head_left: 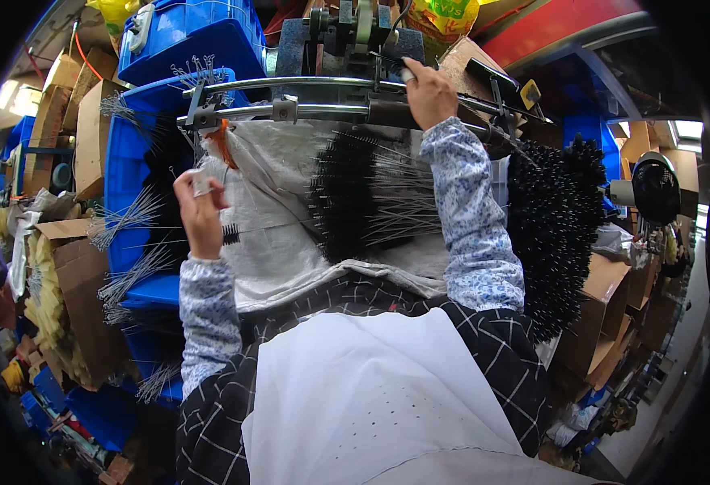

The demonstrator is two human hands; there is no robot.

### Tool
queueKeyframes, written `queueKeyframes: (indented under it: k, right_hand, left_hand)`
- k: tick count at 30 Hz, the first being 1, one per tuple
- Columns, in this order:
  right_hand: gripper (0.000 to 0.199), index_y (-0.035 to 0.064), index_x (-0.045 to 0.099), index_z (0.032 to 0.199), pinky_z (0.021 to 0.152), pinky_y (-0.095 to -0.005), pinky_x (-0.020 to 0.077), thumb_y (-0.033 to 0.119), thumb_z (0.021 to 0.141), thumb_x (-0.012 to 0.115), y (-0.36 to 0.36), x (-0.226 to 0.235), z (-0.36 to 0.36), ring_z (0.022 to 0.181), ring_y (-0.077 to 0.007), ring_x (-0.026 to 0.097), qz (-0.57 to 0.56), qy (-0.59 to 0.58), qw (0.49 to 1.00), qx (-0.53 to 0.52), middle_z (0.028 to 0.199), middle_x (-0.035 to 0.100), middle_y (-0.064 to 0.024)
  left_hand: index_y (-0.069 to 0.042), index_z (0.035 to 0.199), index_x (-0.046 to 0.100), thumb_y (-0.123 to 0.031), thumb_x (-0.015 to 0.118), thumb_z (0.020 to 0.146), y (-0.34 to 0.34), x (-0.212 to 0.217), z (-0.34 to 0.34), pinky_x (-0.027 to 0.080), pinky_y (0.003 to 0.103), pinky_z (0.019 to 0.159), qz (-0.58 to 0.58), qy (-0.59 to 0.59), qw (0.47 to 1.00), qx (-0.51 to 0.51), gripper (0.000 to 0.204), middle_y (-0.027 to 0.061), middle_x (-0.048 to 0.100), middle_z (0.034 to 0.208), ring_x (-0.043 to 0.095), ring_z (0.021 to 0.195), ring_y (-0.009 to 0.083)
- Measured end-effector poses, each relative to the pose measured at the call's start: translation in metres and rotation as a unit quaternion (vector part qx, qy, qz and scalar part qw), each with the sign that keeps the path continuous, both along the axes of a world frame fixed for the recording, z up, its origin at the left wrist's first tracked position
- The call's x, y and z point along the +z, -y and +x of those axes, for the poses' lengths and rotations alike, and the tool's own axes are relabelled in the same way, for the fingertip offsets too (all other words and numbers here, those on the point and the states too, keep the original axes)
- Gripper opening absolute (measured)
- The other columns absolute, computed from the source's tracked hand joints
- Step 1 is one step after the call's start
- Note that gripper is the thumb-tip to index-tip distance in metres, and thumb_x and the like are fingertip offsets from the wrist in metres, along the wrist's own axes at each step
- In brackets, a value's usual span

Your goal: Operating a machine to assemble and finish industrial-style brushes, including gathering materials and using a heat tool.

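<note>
In the head view, my left hand (200, 212) is above the left side of the white cloth (270, 234), with its fingers bent and partly closed. I cannot tell if they have hold of anything. Just beside this hand, on its right, is the short black tuft (231, 234) of 1 wire brush. My right hand (432, 95) is farther away, at the machine (363, 40); its fingers are bent, close to a small dark brush (387, 60), but I cannot tell if they pinch it. The black brushes (343, 186) lie in a bundle on the cloth, between my arms, their wires pointing to the right. On the left, a blue bin (119, 179) contains more brushes, and on the right stands a big black bristly heap (553, 234).
</note>
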State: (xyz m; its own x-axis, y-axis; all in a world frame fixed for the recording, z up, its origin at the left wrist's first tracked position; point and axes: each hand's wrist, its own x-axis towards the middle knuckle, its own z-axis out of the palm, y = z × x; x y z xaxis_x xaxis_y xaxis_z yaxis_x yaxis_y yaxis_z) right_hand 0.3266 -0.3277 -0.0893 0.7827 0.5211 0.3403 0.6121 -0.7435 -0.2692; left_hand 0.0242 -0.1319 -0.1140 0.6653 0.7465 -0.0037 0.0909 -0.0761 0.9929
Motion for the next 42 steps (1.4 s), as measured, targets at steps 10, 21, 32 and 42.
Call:
queueKeyframes:
  k: [10, 21, 32, 42]
  right_hand:
    - [0.025, 0.0257, 0.059, 0.105, 0.083, -0.0375, 0.034, 0.029, 0.081, 0.05, 0.001, -0.026, 0.038, 0.09, -0.02, 0.05, -0.068, 0.021, 0.997, -0.037, 0.087, 0.062, -0.0002]
    - [0.025, 0.0236, 0.06, 0.103, 0.083, -0.0359, 0.0369, 0.027, 0.081, 0.05, -0.003, -0.019, 0.034, 0.086, -0.0209, 0.053, -0.073, -0.018, 0.995, -0.062, 0.084, 0.063, -0.0052]
    - [0.038, 0.0293, 0.054, 0.112, 0.09, -0.0403, 0.0231, 0.014, 0.078, 0.048, -0.001, -0.029, 0.041, 0.097, -0.0207, 0.043, -0.098, 0.03, 0.993, -0.05, 0.089, 0.059, -0.0008]
    - [0.03, 0.0285, 0.059, 0.106, 0.087, -0.0382, 0.0249, 0.018, 0.078, 0.054, 0.001, -0.026, 0.037, 0.097, -0.0189, 0.043, -0.086, 0.064, 0.993, -0.055, 0.088, 0.058, 0.0012]
  left_hand:
    - [-0.003, 0.083, 0.048, -0.021, 0.046, 0.088, -0.029, -0.058, -0.107, 0.033, 0.02, 0.046, -0.001, -0.221, 0.975, 0.001, 0.019, -0.0006, 0.048, 0.06, 0.04, 0.05, 0.0046]
    - [-0.003, 0.072, 0.048, -0.02, 0.049, 0.087, -0.007, -0.026, -0.091, 0.03, 0.019, 0.045, 0.066, -0.19, 0.978, 0.062, 0.023, -0.0024, 0.047, 0.058, 0.039, 0.05, 0.0032]
    - [-0.002, 0.095, 0.05, -0.015, 0.04, 0.091, -0.045, 0.035, -0.091, 0.039, 0.026, 0.074, 0.307, -0.023, 0.909, 0.281, 0.018, 0.0042, 0.051, 0.088, 0.047, 0.08, 0.0139]
    - [0.004, 0.098, 0.049, -0.007, 0.042, 0.086, -0.053, 0.064, -0.103, 0.041, 0.031, 0.081, 0.525, -0.147, 0.786, 0.292, 0.017, 0.0108, 0.046, 0.101, 0.049, 0.09, 0.0203]
